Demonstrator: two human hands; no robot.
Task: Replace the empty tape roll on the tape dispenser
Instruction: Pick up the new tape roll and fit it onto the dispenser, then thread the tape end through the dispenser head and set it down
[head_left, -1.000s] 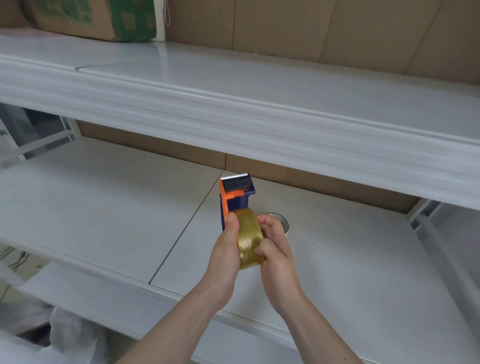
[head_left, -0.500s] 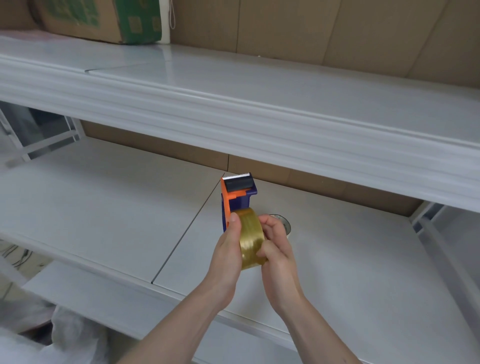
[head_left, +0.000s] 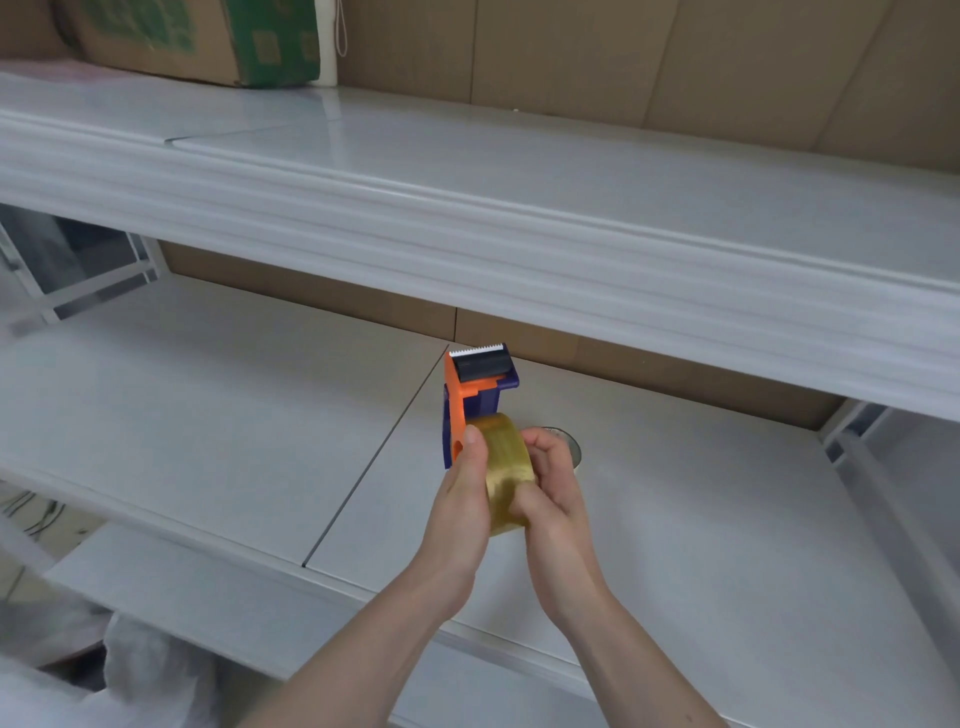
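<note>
An orange and dark blue tape dispenser (head_left: 475, 389) with a serrated blade on top is held upright above the lower shelf. A yellowish full tape roll (head_left: 506, 457) sits against its lower part. My left hand (head_left: 460, 499) grips the dispenser's handle side, thumb resting on the roll's edge. My right hand (head_left: 553, 493) wraps around the roll from the right, fingers pressed on its face. Behind my right hand an empty tape roll core (head_left: 569, 441) lies flat on the shelf, mostly hidden.
The white lower shelf (head_left: 208, 415) has a seam running toward its front edge. An upper white shelf (head_left: 519, 208) overhangs just beyond the dispenser. A cardboard box (head_left: 208, 41) stands at its far left. White plastic bags (head_left: 130, 670) lie lower left.
Both hands and the dispenser stay nearly in place. My right fingers have shifted slightly on the roll. The head camera has drifted a little.
</note>
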